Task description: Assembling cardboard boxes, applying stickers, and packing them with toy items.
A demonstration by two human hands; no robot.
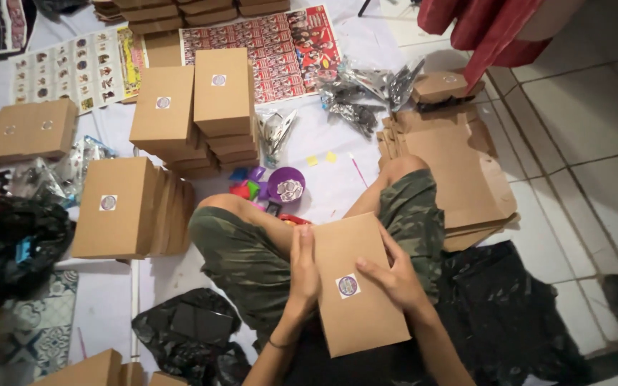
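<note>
I sit cross-legged on the floor with a flat brown cardboard box (355,286) resting across my lap, over my camouflage shorts (244,257). My left hand (303,268) lies along the box's left edge, fingers straight and held together, gripping the side with the palm pressed to it. My right hand (393,275) is spread flat on the lid, fingers loosely open, fingertips just beside the round sticker (347,286) on the box's front face; it presses down rather than clasps. Past my knees sits a purple bowl (287,184) among small coloured bits. Stacks of matching sealed boxes (194,107) stand ahead, another row (134,207) to my left, and unfolded cardboard blanks (452,171) lie to my right.
</note>
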